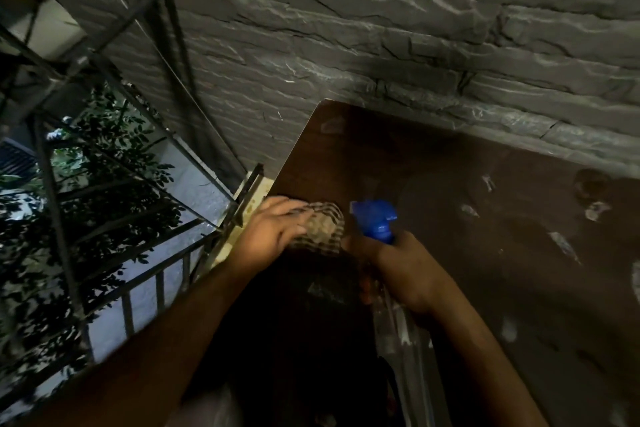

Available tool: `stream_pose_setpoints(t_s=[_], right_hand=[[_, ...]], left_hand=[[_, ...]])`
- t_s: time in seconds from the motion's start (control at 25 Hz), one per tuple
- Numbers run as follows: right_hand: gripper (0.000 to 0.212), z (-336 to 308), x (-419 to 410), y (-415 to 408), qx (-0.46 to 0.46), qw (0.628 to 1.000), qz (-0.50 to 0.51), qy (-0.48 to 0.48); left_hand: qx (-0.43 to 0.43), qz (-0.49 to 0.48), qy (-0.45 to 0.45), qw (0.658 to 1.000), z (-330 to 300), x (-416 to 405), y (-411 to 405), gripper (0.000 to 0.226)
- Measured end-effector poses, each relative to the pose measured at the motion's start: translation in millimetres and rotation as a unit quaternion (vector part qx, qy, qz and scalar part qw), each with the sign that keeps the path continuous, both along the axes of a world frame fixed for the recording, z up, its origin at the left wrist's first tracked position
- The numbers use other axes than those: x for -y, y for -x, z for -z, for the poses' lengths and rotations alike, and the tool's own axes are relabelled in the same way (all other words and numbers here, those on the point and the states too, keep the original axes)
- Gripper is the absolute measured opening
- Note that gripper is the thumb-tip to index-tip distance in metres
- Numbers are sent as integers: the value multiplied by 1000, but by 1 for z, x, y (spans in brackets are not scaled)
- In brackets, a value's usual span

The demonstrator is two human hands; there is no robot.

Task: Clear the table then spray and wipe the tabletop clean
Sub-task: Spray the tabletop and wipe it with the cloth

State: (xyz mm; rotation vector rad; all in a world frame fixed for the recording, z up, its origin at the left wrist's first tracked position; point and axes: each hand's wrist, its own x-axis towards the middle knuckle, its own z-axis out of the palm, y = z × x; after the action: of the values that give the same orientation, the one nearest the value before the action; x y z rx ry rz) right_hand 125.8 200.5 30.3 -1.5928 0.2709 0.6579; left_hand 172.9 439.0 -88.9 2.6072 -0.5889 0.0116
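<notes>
Grey stone wall [381,28] rises beyond both hands, and a dark metal railing [138,281] with leafy branches [104,156] behind it runs off to the left of the left hand [273,232]. That hand lies fingers spread and flat on a checked cloth [323,229], pressing it onto the brown tabletop [433,177] near its left edge. Just right of it, the right hand [405,274] is closed round a clear spray bottle [377,222], whose blue trigger head sticks up beside the cloth. Pale smears dot the tabletop further right.
</notes>
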Motion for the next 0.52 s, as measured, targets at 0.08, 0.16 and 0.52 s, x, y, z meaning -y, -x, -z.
stream_pose_setpoints(t_s=[0.08,0.16,0.52], right_hand=[[18,1,-4,0,-3,1000,1,1],[19,4,-9,-1,-7,1000,3,2],[18,2,-6,-9,-2,1000,4,22]], left_hand=[[-2,-111,11,994,0,-4,-38,28],[-5,-182,11,983,1,17,-79,32],[-27,-72,24,997,-1,-3,-47,33]])
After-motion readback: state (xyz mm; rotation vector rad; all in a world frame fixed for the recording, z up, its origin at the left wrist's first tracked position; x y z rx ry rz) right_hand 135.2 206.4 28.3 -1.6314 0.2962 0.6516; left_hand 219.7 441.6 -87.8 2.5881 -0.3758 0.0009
